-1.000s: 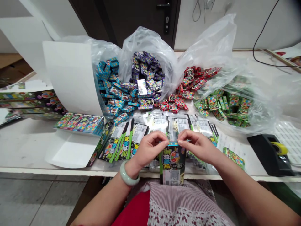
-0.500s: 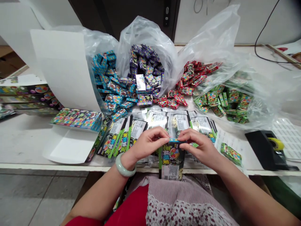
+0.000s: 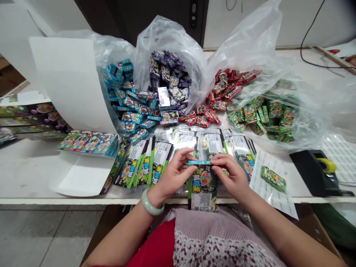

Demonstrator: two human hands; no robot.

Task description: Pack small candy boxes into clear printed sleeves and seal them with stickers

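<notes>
Upright at the table's front edge stands a black-and-green printed candy pouch [image 3: 202, 185], its label end hanging down towards the apron. Across its top lies a narrow blue strip, which looks like the edge of a small blue candy box [image 3: 199, 162]. My left hand [image 3: 178, 172] pinches the pouch's upper left corner, fingers curled behind it. On the opposite corner, my right hand [image 3: 229, 172] grips with thumb and fingertips. Behind the hands lie several more flat pouches [image 3: 158, 163] in overlapping rows. How far the blue box reaches inside the pouch is hidden.
Clear plastic bags [image 3: 172, 31] at the back spill blue, purple, red and green candy boxes [image 3: 251, 113]. On the left is an open white carton [image 3: 80, 174] with small boxes in it. A black tape dispenser [image 3: 311, 172] and a sticker sheet [image 3: 267, 185] are at right.
My left hand has shifted slightly down and left along the pouch's top, so more of the blue strip shows. The right hand keeps its pinch. The view has shifted slightly.
</notes>
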